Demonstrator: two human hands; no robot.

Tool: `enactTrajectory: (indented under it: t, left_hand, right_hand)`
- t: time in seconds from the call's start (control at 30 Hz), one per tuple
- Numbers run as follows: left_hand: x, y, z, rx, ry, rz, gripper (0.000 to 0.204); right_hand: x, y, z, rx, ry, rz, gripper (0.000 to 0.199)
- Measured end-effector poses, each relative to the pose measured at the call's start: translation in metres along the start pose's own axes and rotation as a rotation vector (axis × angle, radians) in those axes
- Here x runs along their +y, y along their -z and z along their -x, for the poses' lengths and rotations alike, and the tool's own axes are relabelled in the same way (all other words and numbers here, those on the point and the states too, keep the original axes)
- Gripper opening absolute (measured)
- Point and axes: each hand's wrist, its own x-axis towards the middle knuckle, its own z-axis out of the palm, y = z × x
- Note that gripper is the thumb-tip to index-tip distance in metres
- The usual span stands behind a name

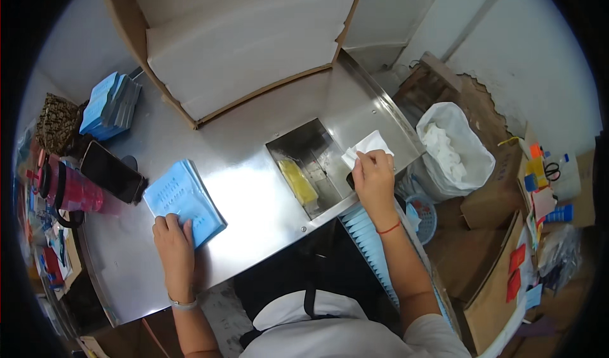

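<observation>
My left hand (pixel 174 250) is at the near left edge of a small stack of flat blue packets (pixel 190 196), its fingers bent and closed on that edge. The stack lies on the metal table (pixel 247 221), left of its middle. On the right side, my right hand (pixel 375 180) pinches a folded white tissue (pixel 369 146) between thumb and fingers. Under this hand a small dark thing shows only in part. Between the hands, a rectangular recess (pixel 320 158) in the table holds a yellow object (pixel 297 182).
A carton with white sheets (pixel 247 53) stands at the back. To the left are more blue packets (pixel 111 107), a phone (pixel 113 171) and a pink bottle (pixel 79 190). A white-lined bin (pixel 466 158) and a small basket (pixel 423 218) stand right of the table.
</observation>
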Motion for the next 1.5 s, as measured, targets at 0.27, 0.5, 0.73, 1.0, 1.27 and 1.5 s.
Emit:
enactTrajectory:
  t: [0.27,0.5,0.73,1.0,1.27,1.5]
  left_hand:
    - [0.131,-0.051,0.013,0.022,-0.541,0.364,0.034]
    - [0.116,-0.036,0.014,-0.059,-0.463,0.280,0.050]
    - [0.127,-0.044,0.023,-0.049,-0.586,0.197,0.035]
    - [0.123,-0.027,0.003,-0.249,-0.342,0.155,0.052]
    - [0.141,-0.013,-0.014,-0.202,-0.423,-0.018,0.055]
    - [0.127,-0.031,0.011,-0.168,-0.543,0.350,0.052]
  right_hand:
    - [0.032,0.024,-0.021,-0.112,-0.059,-0.144,0.039]
    - [-0.105,0.016,0.044,-0.378,0.592,-0.324,0.030]
    - [-0.094,-0.021,0.003,-0.543,0.464,-0.421,0.023]
    - [-0.013,-0.003,0.004,-0.017,0.124,0.211,0.023]
    - [-0.001,0.000,0.003,-0.067,0.022,-0.014,0.025]
    - [-0.044,0.027,-0.005,0.035,0.188,-0.160,0.032]
